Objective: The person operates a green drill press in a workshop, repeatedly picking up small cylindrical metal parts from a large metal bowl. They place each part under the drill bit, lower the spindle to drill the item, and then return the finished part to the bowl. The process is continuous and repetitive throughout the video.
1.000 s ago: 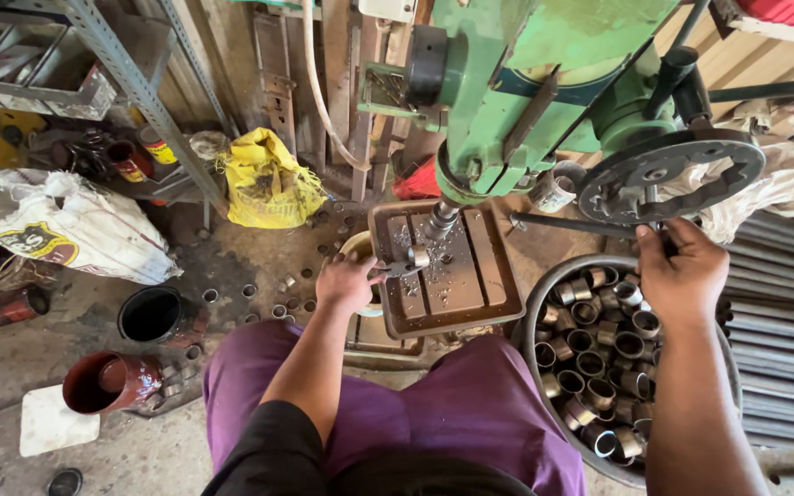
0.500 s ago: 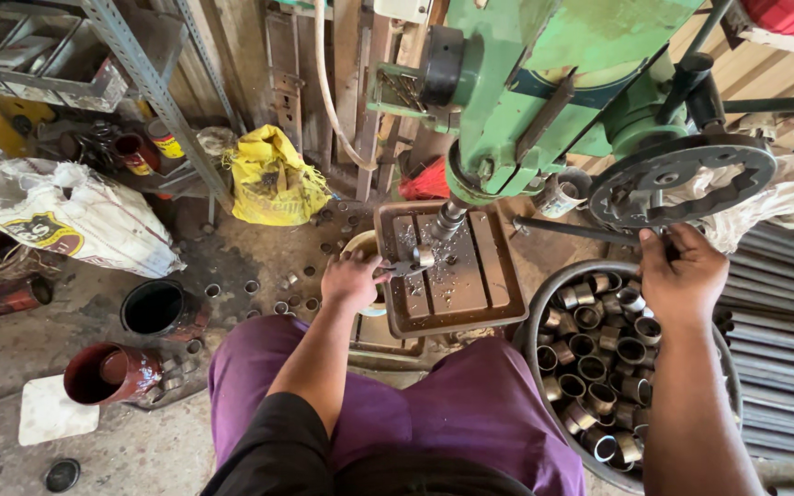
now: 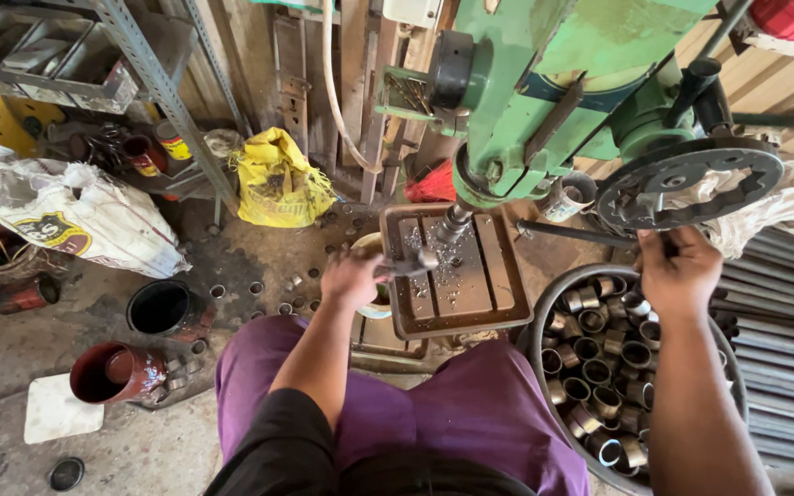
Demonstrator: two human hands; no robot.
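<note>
I sit in front of a green drill press [image 3: 553, 101]. My left hand [image 3: 353, 278] grips a small metal holder with a short metal ring piece [image 3: 413, 264] and keeps it on the slotted rusty drill table [image 3: 498, 294], right under the drill spindle [image 3: 452, 220]. My right hand [image 3: 677, 268] is closed on the rim of the black feed wheel [image 3: 691, 184] at the machine's right side. Purple trousers cover my knees [image 3: 434, 404] below the table.
A round metal basin [image 3: 544, 312] full of several short metal rings stands at my right knee. Steel bars [image 3: 783, 312] lie at far right. A yellow bag [image 3: 277, 179], a white sack [image 3: 75, 216], dark pots [image 3: 163, 308] and scattered rings are on the floor at left.
The view has shifted a little. Both hands stay in place, the left at the drill table, the right on the feed wheel.
</note>
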